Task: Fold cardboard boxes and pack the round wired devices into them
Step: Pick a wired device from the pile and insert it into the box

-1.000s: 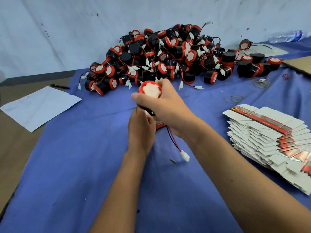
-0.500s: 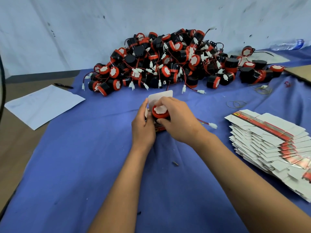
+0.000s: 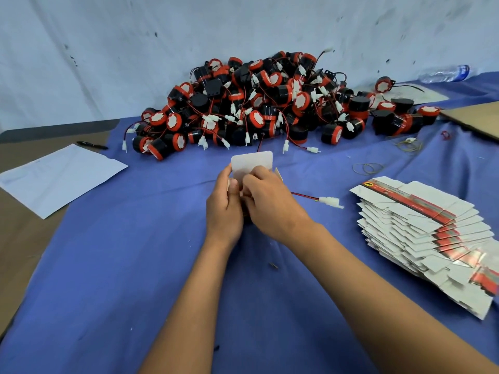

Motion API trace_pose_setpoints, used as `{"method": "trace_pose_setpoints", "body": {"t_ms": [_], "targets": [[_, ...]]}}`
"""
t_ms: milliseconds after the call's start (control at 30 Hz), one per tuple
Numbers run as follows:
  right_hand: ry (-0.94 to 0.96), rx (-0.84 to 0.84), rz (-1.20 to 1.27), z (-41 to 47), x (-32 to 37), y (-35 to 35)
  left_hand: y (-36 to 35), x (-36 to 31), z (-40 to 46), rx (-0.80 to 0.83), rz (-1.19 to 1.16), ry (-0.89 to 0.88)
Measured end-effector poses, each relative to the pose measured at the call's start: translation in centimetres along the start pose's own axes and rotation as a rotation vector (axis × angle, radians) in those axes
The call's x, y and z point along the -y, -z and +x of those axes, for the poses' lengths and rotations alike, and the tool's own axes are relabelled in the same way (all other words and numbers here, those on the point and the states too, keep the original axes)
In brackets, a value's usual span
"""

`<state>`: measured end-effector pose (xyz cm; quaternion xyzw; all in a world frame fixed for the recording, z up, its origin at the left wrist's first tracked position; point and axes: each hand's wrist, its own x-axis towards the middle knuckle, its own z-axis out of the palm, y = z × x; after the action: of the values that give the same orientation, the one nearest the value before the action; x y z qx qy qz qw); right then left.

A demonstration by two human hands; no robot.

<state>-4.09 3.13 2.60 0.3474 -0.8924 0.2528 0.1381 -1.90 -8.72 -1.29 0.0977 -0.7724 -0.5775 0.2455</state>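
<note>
My left hand (image 3: 225, 209) grips the side of a small folded cardboard box whose white top flap (image 3: 252, 161) stands open above my fingers. My right hand (image 3: 272, 203) covers the box's mouth, pressing a round device that is hidden under my fingers. The device's red-and-black wire with its white plug (image 3: 330, 202) trails out to the right across the blue cloth (image 3: 135, 252). A big pile of round black-and-red wired devices (image 3: 270, 103) lies behind against the wall. A fanned stack of flat unfolded boxes (image 3: 426, 233) lies to the right.
A white paper sheet (image 3: 59, 176) and a black pen (image 3: 91, 145) lie at the left on the brown table. Rubber bands (image 3: 368, 168) lie right of centre. A brown cardboard sheet (image 3: 475, 118) and a plastic bottle (image 3: 445, 73) are at the far right.
My right hand brought the device down from above into the box held by my left hand. The device's red face is now hidden under my fingers, and the plug lies to the right.
</note>
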Motion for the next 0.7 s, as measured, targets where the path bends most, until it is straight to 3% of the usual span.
{"method": "trace_pose_setpoints", "body": {"t_ms": [100, 267, 400, 600, 700], "targets": [[0.044, 0.033, -0.246, -0.2, 0.7, 1.0, -0.4, -0.1, 0.0, 0.004, 0.0, 0.011], [-0.261, -0.016, -0.446, -1.1, 1.1, 3.9, -1.4, -0.5, 0.0, -0.079, -0.013, 0.075], [-0.5, 0.059, -0.292, -1.4, -1.1, 6.7, -1.6, -0.7, 0.1, -0.107, 0.015, 0.115], [-0.32, -0.094, 0.035, 0.5, 1.2, 5.8, -1.8, -1.6, -0.5, 0.01, -0.021, 0.157], [-0.287, -0.136, 0.034, 0.2, 1.4, 4.0, -1.9, -1.7, -0.5, 0.049, -0.018, 0.178]]}}
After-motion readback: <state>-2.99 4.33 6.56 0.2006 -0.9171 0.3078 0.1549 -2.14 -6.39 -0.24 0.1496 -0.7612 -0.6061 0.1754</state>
